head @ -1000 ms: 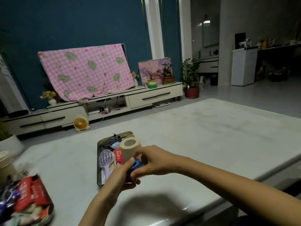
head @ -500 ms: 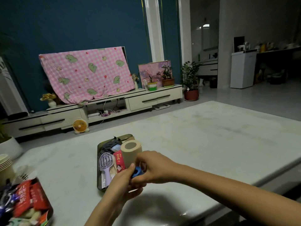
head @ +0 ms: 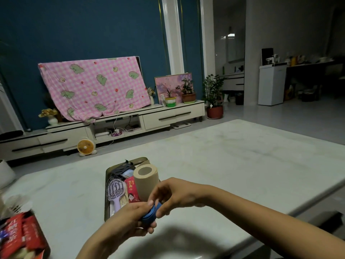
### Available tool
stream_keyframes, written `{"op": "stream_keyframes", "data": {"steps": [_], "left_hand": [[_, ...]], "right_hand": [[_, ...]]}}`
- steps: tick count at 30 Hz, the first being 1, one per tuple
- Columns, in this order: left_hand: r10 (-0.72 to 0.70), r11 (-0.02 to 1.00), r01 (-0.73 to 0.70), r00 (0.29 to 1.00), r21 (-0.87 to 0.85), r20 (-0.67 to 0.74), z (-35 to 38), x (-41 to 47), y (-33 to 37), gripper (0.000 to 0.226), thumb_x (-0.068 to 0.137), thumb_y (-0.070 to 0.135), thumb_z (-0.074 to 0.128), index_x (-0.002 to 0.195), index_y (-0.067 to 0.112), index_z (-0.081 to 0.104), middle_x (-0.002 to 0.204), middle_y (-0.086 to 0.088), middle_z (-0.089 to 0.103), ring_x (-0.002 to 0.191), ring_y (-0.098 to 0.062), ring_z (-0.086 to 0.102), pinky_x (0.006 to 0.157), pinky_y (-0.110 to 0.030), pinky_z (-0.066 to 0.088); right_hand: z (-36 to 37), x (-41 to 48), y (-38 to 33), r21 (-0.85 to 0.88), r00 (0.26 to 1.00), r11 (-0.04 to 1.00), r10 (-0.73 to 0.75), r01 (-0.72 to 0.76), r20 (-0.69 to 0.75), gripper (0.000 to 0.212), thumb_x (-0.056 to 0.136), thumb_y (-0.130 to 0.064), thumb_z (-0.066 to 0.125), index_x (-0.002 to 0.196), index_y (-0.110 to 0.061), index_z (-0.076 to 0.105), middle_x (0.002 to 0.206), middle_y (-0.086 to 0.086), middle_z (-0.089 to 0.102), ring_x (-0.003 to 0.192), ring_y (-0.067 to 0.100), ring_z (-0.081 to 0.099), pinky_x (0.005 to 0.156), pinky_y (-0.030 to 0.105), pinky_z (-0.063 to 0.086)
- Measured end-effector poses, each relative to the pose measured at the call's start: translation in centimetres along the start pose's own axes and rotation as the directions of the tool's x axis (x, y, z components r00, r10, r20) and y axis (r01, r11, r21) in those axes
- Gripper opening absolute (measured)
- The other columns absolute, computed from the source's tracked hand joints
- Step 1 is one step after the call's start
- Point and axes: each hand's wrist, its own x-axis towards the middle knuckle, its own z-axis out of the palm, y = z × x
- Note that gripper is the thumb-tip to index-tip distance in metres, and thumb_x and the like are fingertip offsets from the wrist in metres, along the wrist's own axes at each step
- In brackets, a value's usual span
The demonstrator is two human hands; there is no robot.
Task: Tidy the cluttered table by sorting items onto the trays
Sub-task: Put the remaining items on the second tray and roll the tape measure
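Note:
A small blue object (head: 151, 213) sits between both hands just above the near end of a metal tray (head: 107, 187) on the white table (head: 233, 165). My left hand (head: 130, 219) cups it from below with fingers curled round it. My right hand (head: 173, 195) pinches its top edge. In the tray lie a tan paper roll (head: 146, 179), a red packet (head: 133, 189), a lilac hairbrush (head: 115, 190) and a black clip (head: 121, 168). Most of the blue object is hidden by my fingers.
A second tray (head: 45, 248) with red snack packets (head: 16, 232) sits at the near left corner. A white crinkled item (head: 16, 204) lies behind it. The table's near edge runs just under my forearms. A TV stand stands beyond the table.
Both hands stayed together on the blue object at the tray's near end. My right fingers shifted onto its top edge and more of the blue shows now.

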Motion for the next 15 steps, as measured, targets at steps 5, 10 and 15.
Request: {"op": "stream_keyframes", "data": {"steps": [5, 10, 15], "left_hand": [[-0.005, 1.000, 0.003, 0.993, 0.011, 0.116, -0.7, -0.2, -0.3, 0.036, 0.074, 0.043, 0.062, 0.082, 0.009, 0.069, 0.070, -0.013, 0.064, 0.060, -0.017, 0.059, 0.057, -0.021, 0.048], [0.024, 0.993, -0.024, 1.000, -0.115, -0.005, -0.7, 0.5, -0.9, 0.032, 0.080, 0.037, 0.058, 0.086, 0.009, 0.072, 0.065, -0.012, 0.062, 0.054, -0.016, 0.057, 0.054, -0.022, 0.046], [0.048, 0.968, -0.084, 0.987, -0.238, -0.155, 0.6, 1.0, -1.1, 0.027, 0.091, 0.029, 0.052, 0.087, 0.005, 0.063, 0.057, -0.008, 0.061, 0.046, -0.013, 0.055, 0.045, -0.019, 0.043]], "right_hand": [[0.3, 0.1, -0.1, -0.060, 1.000, 0.998, 0.004, -0.004, -0.005, 0.031, 0.075, -0.003, 0.074, 0.103, -0.007, 0.063, 0.082, -0.001, 0.059, 0.068, 0.005, 0.053, 0.063, 0.016, 0.046], [0.5, 0.3, 0.0, -0.155, 0.985, 0.987, -0.061, 0.036, -0.161, 0.030, 0.073, -0.010, 0.078, 0.097, -0.013, 0.059, 0.079, -0.010, 0.055, 0.066, 0.000, 0.050, 0.057, 0.006, 0.041], [1.0, 1.0, 0.0, -0.340, 0.974, 0.939, -0.125, 0.054, -0.189, 0.035, 0.077, -0.019, 0.075, 0.107, -0.009, 0.063, 0.100, 0.006, 0.067, 0.076, 0.005, 0.057, 0.060, 0.006, 0.044]]}}
